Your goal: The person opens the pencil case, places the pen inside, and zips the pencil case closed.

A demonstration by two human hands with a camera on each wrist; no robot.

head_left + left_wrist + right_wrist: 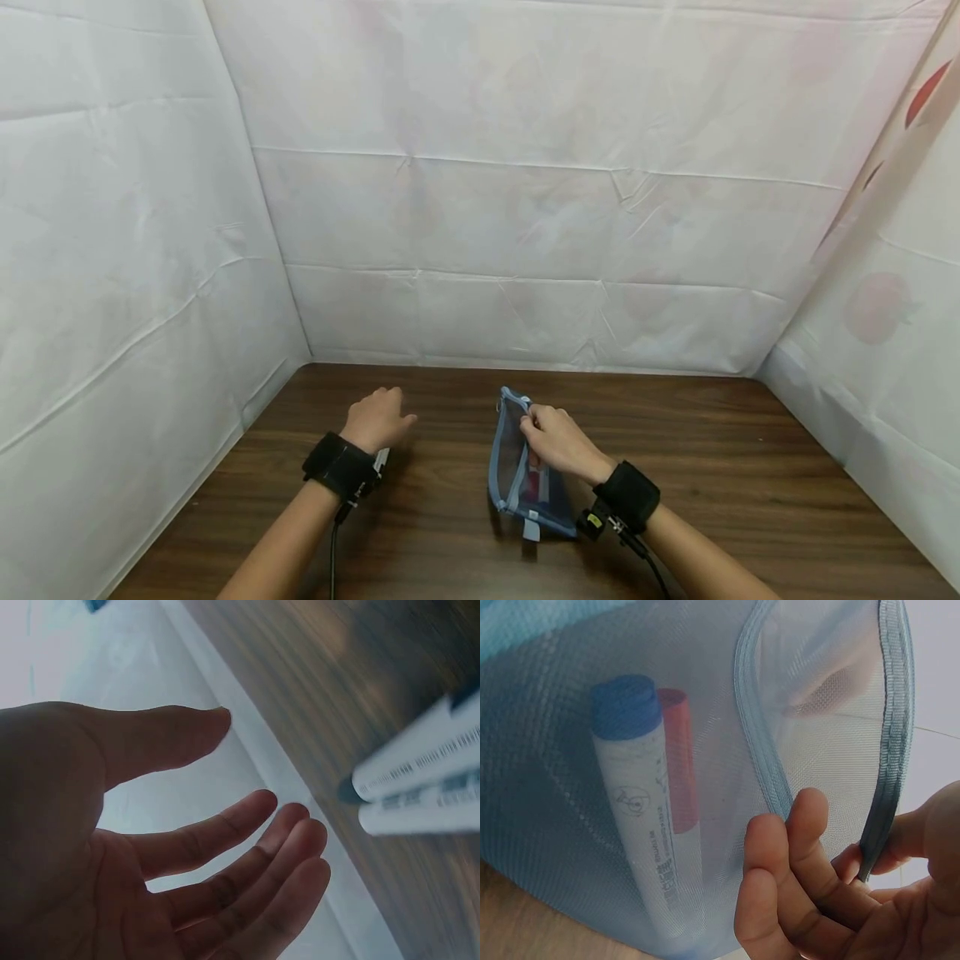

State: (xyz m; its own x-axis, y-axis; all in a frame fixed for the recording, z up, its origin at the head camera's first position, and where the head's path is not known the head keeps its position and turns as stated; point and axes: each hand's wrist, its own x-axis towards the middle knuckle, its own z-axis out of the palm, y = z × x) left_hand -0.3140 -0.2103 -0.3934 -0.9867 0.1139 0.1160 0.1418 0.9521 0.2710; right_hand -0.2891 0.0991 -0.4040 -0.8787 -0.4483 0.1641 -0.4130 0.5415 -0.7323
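Observation:
My right hand (pixel 558 437) pinches the zippered edge of a blue mesh pouch (pixel 555 497) that stands on the table with its mouth apart. In the right wrist view, thumb and index finger grip the pouch's zipper band (pixel 895 712), while the other fingers lie against the mesh. Through the mesh show a white marker with a blue cap (pixel 626 707) and one with a red cap (pixel 679 757). My left hand (pixel 377 419) hovers left of the pouch, fingers loosely bent and holding nothing. Two white markers (pixel 427 761) lie side by side near it in the left wrist view.
The brown wooden table (pixel 450 533) is bordered by white sheeting (pixel 480 325) at the back and on both sides. Black straps with small cameras (pixel 592 523) and cables sit on both wrists. A fabric tab (pixel 531 530) sticks out at the pouch's near end.

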